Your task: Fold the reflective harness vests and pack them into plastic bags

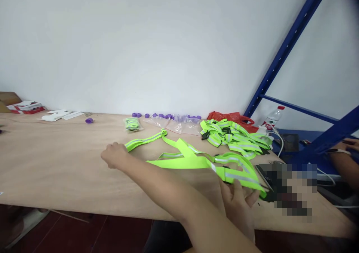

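My right hand [115, 156] is closed on one end of a neon-green reflective strap vest [193, 161] with silver stripes, its arm crossing in front of my left. Its fingertips are turned away from view. My left hand [238, 198], on the right, holds the vest's other end near a black buckle [226, 174]; part of its fingers is behind the strap. Between the hands the straps spread loosely, with a looped part at the back. Behind my left hand lies a tangled pile of similar reflective straps [235, 135] with black buckles.
A bagged folded strap bundle [132, 124], clear plastic bags [182, 126] and several purple rolls [169, 116] lie along the wall. A red plastic bag [230, 116], a bottle [274, 116] and a blue metal frame [286, 47] stand right. Another person's arm [343, 159] shows at far right.
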